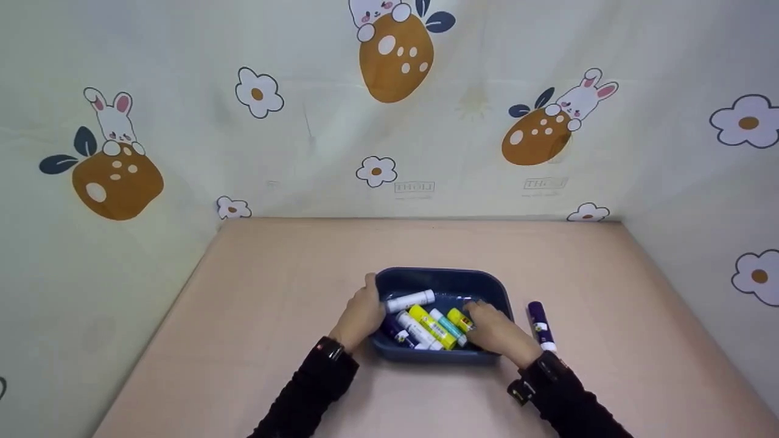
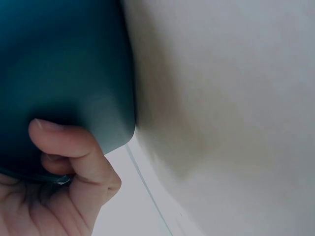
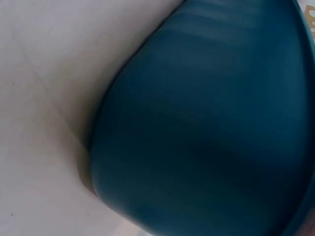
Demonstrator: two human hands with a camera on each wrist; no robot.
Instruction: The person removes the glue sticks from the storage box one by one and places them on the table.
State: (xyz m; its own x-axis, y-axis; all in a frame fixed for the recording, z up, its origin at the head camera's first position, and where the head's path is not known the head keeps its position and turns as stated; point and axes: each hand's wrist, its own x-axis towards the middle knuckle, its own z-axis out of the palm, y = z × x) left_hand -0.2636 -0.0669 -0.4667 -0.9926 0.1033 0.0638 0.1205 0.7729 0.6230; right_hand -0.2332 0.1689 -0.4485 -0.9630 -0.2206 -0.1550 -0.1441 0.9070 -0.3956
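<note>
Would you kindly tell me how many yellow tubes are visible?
2: one yellow tube amid others in the blue bin, and a second yellow tube inside it, at the right hand, which may hide more.

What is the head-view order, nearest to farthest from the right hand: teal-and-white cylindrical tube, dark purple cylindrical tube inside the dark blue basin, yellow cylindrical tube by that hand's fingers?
1. Yellow cylindrical tube: partly hidden by the right hand.
2. Teal-and-white cylindrical tube: just left of that.
3. Dark purple cylindrical tube: near the left end of the dark blue basin.
</note>
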